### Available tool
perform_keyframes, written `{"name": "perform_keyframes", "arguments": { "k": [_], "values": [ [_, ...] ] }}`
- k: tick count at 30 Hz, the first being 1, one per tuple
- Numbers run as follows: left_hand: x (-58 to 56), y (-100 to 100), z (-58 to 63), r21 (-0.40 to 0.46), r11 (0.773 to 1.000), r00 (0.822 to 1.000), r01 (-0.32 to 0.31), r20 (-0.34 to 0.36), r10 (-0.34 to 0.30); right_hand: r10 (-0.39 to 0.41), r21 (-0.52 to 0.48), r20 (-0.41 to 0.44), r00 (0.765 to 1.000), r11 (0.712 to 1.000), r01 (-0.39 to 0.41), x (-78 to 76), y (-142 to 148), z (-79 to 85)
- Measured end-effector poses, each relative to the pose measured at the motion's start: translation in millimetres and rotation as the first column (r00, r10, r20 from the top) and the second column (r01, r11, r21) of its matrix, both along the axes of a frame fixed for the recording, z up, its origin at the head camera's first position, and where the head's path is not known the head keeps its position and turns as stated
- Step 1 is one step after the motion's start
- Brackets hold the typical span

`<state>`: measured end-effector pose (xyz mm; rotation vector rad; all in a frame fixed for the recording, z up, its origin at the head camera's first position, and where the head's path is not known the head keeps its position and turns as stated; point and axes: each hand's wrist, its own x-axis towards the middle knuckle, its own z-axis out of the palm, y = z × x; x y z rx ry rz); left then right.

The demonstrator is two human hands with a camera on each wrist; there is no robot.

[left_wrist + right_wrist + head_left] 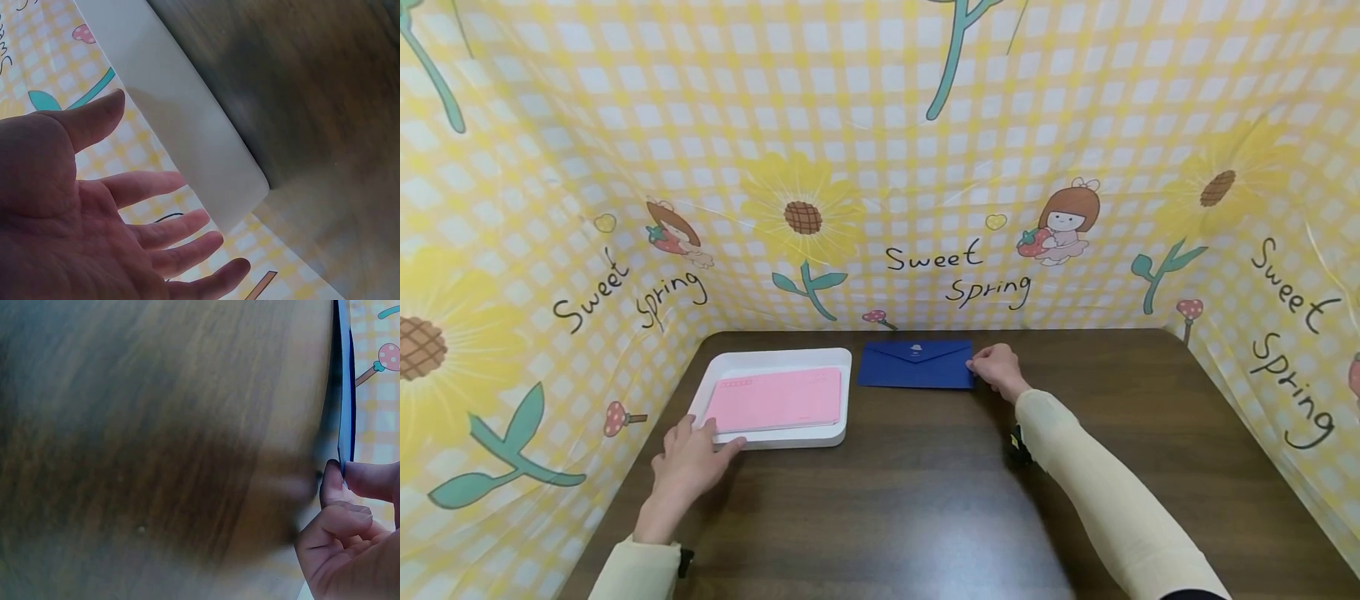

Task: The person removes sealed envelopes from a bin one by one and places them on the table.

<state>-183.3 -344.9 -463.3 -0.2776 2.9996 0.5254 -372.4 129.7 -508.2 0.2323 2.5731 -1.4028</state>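
A dark blue envelope with a pointed flap is near the back of the table, flap side up. My right hand pinches its right edge between thumb and finger; the right wrist view shows the envelope edge-on, close over the wood. To the left stands a shallow white tray with pink envelopes lying in it, printed with small boxes at one corner. My left hand is at the tray's front left corner, its fingers spread and relaxed. In the left wrist view the fingertips come right at the tray's wall.
The dark brown wooden table fills the lower view. A yellow checked cloth with flowers and lettering rises behind the table and along both sides. Black bands sit at both wrists.
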Motion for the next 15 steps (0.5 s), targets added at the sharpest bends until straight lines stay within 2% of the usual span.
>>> {"name": "perform_keyframes", "arguments": {
  "k": [6, 15],
  "values": [
    [-1.6, -3.0, 2.2, 0.031, 0.999, 1.0, -0.007, -0.01, 0.007, 0.025, 0.03, -0.019, 1.0, 0.999, -0.024, -1.2, 1.5, 2.8],
    [-1.8, -5.3, 0.9, 0.043, 0.999, 1.0, -0.013, 0.001, 0.013, 0.004, -0.012, 0.008, 1.0, 1.0, -0.004, -0.7, -0.4, 0.4]
  ]
}}
